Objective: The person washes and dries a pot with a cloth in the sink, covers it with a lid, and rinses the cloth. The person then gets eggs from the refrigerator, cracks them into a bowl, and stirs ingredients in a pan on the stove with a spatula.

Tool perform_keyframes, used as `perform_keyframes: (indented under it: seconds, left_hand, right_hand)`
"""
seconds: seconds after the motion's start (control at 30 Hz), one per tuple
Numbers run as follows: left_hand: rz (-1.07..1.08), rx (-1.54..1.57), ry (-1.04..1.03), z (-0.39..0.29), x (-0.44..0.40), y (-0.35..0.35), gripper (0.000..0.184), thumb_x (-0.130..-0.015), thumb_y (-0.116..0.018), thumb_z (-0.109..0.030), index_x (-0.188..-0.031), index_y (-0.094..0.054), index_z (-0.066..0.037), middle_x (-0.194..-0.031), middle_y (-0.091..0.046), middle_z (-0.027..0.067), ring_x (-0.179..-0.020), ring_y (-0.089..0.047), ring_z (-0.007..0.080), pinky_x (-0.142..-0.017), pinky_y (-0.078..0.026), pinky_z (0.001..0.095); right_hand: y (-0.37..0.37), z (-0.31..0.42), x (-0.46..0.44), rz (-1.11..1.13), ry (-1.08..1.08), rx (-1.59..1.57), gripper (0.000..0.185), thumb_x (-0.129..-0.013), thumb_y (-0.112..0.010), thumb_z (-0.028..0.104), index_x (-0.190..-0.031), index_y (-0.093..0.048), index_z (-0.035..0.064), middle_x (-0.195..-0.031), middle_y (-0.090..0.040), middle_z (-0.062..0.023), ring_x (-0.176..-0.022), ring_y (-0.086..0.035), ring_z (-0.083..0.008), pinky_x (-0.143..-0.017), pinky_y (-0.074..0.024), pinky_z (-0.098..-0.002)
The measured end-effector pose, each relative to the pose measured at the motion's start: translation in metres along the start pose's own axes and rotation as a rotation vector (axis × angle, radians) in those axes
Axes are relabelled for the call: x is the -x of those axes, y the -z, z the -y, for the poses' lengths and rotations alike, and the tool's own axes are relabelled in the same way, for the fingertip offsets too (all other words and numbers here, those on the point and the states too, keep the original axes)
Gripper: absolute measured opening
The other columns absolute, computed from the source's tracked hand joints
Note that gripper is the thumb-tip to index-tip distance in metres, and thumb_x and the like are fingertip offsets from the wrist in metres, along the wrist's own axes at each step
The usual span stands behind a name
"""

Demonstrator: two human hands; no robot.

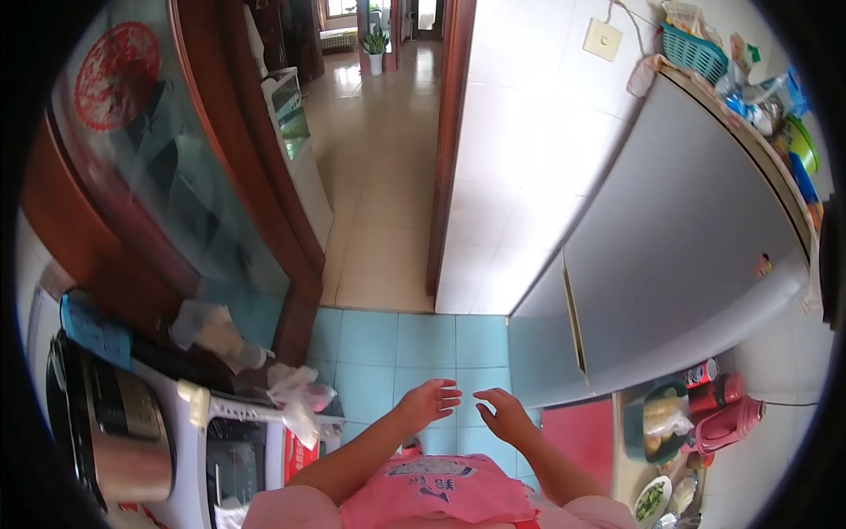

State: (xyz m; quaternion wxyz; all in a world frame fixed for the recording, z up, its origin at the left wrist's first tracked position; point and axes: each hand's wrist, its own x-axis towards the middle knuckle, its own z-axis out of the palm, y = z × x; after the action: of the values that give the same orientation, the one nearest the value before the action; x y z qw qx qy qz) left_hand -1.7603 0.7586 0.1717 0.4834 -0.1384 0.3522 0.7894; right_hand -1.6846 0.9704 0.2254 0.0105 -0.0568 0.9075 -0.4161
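Hands: left hand (430,402) and right hand (497,411) apart, both empty, lower middle.
Fridge (679,229): right, untouched, near right hand.
Bag (302,414): lower left; a careless turn could snag it.
Plate (665,486): lower right; a hurried reach could tip it.

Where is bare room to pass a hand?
Bare: between left hand and right hand; blue tiled floor between brown wooden doorframe and grey refrigerator. Crowded: refrigerator top around the teal plastic basket; cream counter around pink container.
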Motion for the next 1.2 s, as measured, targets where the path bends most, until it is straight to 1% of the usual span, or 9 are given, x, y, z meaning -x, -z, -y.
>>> perform_keyframes:
  seconds: [0.33, 0.5, 0.57, 0.63, 0.7, 0.77, 0.83, 0.97, 1.2]
  left_hand:
    - [0.018, -0.035, -0.015, -0.157, -0.147, -0.021, 0.033, -0.095, -0.049, -0.031, -0.119, -0.053, -0.009, -0.113, -0.062, 0.0124, -0.104, -0.058, 0.0244, -0.09, -0.045, 0.0404]
    - [0.049, -0.089, 0.009, -0.241, -0.238, -0.037, 0.034, -0.094, -0.051, -0.034, -0.117, -0.056, -0.01, -0.113, -0.062, 0.0088, -0.103, -0.058, 0.022, -0.089, -0.044, 0.0393]
    - [0.022, -0.166, 0.007, -0.272, -0.263, -0.058, 0.034, -0.094, -0.049, -0.036, -0.116, -0.056, -0.011, -0.113, -0.062, 0.0078, -0.102, -0.058, 0.0207, -0.089, -0.044, 0.0388]
    - [0.065, -0.141, 0.001, -0.294, -0.288, -0.064, 0.031, -0.097, -0.045, -0.03, -0.119, -0.053, -0.01, -0.113, -0.062, 0.0085, -0.103, -0.058, 0.0194, -0.085, -0.046, 0.0357]
    - [0.074, -0.157, 0.012, -0.312, -0.307, -0.077, 0.033, -0.097, -0.045, -0.031, -0.121, -0.052, -0.009, -0.118, -0.06, 0.0096, -0.107, -0.057, 0.0205, -0.089, -0.045, 0.0363]
    - [0.078, -0.204, 0.03, -0.323, -0.326, -0.083, 0.034, -0.095, -0.048, -0.034, -0.12, -0.053, -0.011, -0.115, -0.062, 0.0098, -0.104, -0.058, 0.0213, -0.089, -0.045, 0.0383]
    - [0.123, -0.219, 0.076, -0.335, -0.345, -0.089, 0.035, -0.096, -0.05, -0.034, -0.121, -0.053, -0.011, -0.114, -0.061, 0.0092, -0.104, -0.059, 0.0212, -0.087, -0.046, 0.0364]
    - [0.183, -0.272, 0.118, -0.348, -0.378, -0.101, 0.034, -0.097, -0.048, -0.035, -0.12, -0.053, -0.011, -0.114, -0.061, 0.008, -0.101, -0.059, 0.019, -0.087, -0.046, 0.0339]
    - [0.172, -0.346, 0.167, -0.363, -0.409, -0.112, 0.037, -0.095, -0.049, -0.04, -0.121, -0.053, -0.013, -0.115, -0.061, 0.0071, -0.099, -0.06, 0.0186, -0.086, -0.046, 0.0338]
  right_hand:
    - [0.07, -0.127, -0.214, 0.02, -0.001, 0.231, 0.014, -0.084, -0.063, 0.011, -0.097, -0.066, 0.0063, -0.092, -0.064, -0.0147, -0.083, -0.062, -0.0337, -0.074, -0.0511, -0.0405]
    - [0.112, -0.253, -0.331, 0.345, -0.209, 0.563, 0.021, -0.088, -0.051, 0.021, -0.097, -0.065, 0.0077, -0.101, -0.064, -0.0149, -0.097, -0.06, -0.0342, -0.082, -0.0481, -0.0446]
    - [0.132, -0.322, -0.351, 0.447, -0.154, 0.84, 0.016, -0.081, -0.058, 0.018, -0.087, -0.069, 0.0083, -0.097, -0.067, -0.0122, -0.093, -0.063, -0.0318, -0.077, -0.0503, -0.0452]
    - [0.165, -0.361, -0.37, 0.754, -0.181, 1.153, 0.016, -0.08, -0.059, 0.015, -0.088, -0.072, 0.013, -0.098, -0.069, -0.0111, -0.096, -0.064, -0.0285, -0.088, -0.0453, -0.0472]
    - [0.197, -0.388, -0.379, 0.832, -0.1, 1.368, 0.021, -0.081, -0.057, 0.017, -0.094, -0.074, 0.0162, -0.099, -0.07, -0.0072, -0.1, -0.063, -0.0256, -0.101, -0.035, -0.0504]
    - [0.202, -0.459, -0.375, 0.555, -0.081, 1.435, 0.016, -0.079, -0.061, 0.021, -0.083, -0.073, 0.0132, -0.086, -0.071, -0.0029, -0.091, -0.065, -0.0247, -0.099, -0.0343, -0.0532]
    - [0.222, -0.452, -0.391, 0.82, 0.012, 1.448, 0.018, -0.081, -0.058, 0.022, -0.08, -0.074, 0.0144, -0.086, -0.071, -0.0038, -0.087, -0.065, -0.0275, -0.103, -0.0321, -0.0537]
    - [0.202, -0.514, -0.395, 0.908, 0.003, 1.413, 0.033, -0.094, -0.043, 0.028, -0.08, -0.071, 0.0166, -0.08, -0.068, -0.0058, -0.08, -0.064, -0.026, -0.103, -0.0331, -0.0513]
    - [0.187, -0.51, -0.417, 0.596, -0.272, 1.197, 0.03, -0.094, -0.043, 0.026, -0.085, -0.07, 0.0156, -0.084, -0.067, -0.0069, -0.086, -0.062, -0.0257, -0.105, -0.0316, -0.0513]
